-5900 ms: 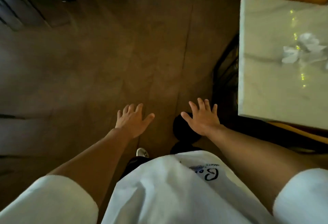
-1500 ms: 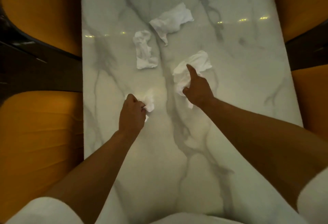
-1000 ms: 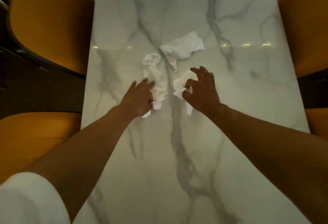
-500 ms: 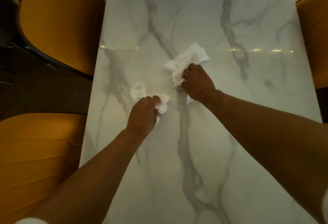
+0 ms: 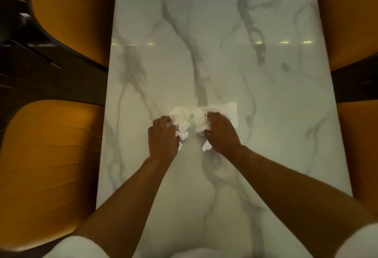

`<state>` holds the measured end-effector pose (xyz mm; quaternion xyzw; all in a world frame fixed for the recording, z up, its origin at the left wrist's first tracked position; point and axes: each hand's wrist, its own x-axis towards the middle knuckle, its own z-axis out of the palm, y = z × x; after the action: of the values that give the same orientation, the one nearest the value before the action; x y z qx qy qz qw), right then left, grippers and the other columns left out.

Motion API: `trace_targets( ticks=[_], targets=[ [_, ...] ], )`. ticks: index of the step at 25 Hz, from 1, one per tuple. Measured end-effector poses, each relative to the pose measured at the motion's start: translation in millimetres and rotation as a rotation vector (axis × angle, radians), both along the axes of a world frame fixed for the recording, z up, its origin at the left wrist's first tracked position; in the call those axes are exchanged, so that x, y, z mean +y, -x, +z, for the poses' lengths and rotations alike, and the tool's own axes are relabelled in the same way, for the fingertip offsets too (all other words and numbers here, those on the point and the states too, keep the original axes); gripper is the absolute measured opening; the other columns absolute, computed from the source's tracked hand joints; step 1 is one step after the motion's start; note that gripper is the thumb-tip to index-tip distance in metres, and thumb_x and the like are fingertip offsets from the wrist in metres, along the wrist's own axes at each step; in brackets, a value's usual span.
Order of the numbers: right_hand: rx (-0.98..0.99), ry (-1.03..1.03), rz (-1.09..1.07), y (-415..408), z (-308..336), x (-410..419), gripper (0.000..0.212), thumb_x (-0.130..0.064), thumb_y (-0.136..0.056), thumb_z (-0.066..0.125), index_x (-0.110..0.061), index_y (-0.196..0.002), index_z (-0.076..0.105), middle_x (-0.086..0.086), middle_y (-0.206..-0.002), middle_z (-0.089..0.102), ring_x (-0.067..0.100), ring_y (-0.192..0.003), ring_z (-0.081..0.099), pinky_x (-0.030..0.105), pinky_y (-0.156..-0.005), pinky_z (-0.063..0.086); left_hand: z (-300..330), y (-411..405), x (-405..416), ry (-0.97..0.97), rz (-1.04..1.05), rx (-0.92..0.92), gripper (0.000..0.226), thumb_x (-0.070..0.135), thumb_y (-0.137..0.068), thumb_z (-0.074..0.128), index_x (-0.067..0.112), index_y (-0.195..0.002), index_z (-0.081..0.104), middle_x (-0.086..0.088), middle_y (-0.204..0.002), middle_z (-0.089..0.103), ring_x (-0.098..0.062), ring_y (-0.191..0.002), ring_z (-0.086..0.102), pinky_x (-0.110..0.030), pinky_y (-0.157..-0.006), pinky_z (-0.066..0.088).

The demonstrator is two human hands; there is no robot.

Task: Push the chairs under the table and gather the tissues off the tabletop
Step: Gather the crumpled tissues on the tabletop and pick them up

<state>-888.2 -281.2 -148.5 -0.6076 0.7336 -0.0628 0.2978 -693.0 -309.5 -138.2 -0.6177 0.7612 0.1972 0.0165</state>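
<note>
On the marble desk, near its middle, crumpled tissues are gripped by the left hand and right hand, side by side; orange chairs flank it.

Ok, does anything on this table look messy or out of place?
Only the crumpled white tissues at mid-table, bunched under the left hand and right hand. The rest of the marble tabletop shows no spill or damage.

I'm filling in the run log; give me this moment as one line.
left hand: shut on crumpled tissue | right hand: shut on flatter tissue | marble table: no loose tissues | orange chairs: alongside
</note>
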Motion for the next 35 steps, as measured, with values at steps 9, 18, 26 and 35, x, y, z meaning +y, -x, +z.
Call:
trace_targets(
  ticks=[9, 18, 26, 35],
  targets=[
    [-0.074, -0.144, -0.034, -7, 18, 174, 0.021, -0.008, -0.092, 0.065, 0.001, -0.11, 0.063, 0.016, -0.122, 0.047, 0.029, -0.103, 0.053, 0.033, -0.09, 0.047, 11, -15, 139, -0.207, -0.118, -0.111, 0.024, 0.015, -0.092, 0.061, 0.017, -0.115, 0.067, -0.004, -0.111, 0.067, -0.027, -0.099, 0.063, -0.034, -0.083, 0.046],
    [-0.02, -0.206, -0.143, 1, 32, 256, 0.02, -0.017, -0.098, 0.052, -0.007, -0.115, 0.054, 0.014, -0.121, 0.056, 0.035, -0.104, 0.059, 0.039, -0.081, 0.043, 29, -5, 223, -0.257, 0.032, 0.04, 0.014, 0.016, -0.09, 0.063, 0.014, -0.099, 0.072, -0.007, -0.101, 0.068, -0.027, -0.096, 0.066, -0.027, -0.071, 0.039],
    [-0.05, -0.096, -0.334, 3, 48, 303, 0.032, -0.02, -0.095, 0.059, -0.007, -0.125, 0.056, 0.015, -0.122, 0.064, 0.034, -0.114, 0.059, 0.039, -0.094, 0.046, 35, -10, 262, -0.074, -0.217, -0.244, 0.025, 0.035, -0.098, 0.052, 0.024, -0.11, 0.071, 0.0, -0.111, 0.064, -0.022, -0.107, 0.055, -0.032, -0.083, 0.039],
    [0.362, -0.12, -0.257, -26, 63, 392, 0.032, -0.037, -0.102, 0.048, -0.017, -0.122, 0.063, 0.007, -0.114, 0.063, 0.026, -0.107, 0.054, 0.035, -0.089, 0.045, 30, -18, 306, -0.173, -0.286, 0.077, 0.032, 0.037, -0.099, 0.056, 0.014, -0.116, 0.07, -0.009, -0.113, 0.064, -0.027, -0.105, 0.061, -0.036, -0.09, 0.048]
  ],
)
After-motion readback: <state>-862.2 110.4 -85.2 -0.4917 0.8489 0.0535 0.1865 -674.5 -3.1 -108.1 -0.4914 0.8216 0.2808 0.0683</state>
